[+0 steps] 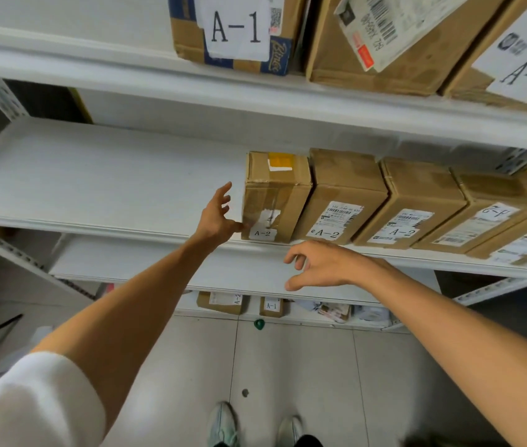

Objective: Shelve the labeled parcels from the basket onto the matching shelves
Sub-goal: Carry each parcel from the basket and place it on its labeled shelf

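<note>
A row of brown cardboard parcels marked A-2 stands on the middle white shelf (94, 188). The leftmost A-2 parcel (275, 195) is upright at the shelf's front edge. My left hand (218, 216) is just left of it, fingers spread, the thumb tip touching its lower left corner. In front of the shelf edge, below that parcel, hovers my right hand (317, 264), loosely curled and holding nothing. On the top shelf (62, 59) stand parcels marked A-1 (233, 30). The basket is not in view.
The left half of the middle shelf is bare white board. A lower shelf (158, 262) juts out below. Small parcels marked A-2 (223, 301) and A-1 (271, 306) lie on the bottom level. My feet stand on grey floor tiles, near a green object (258, 324).
</note>
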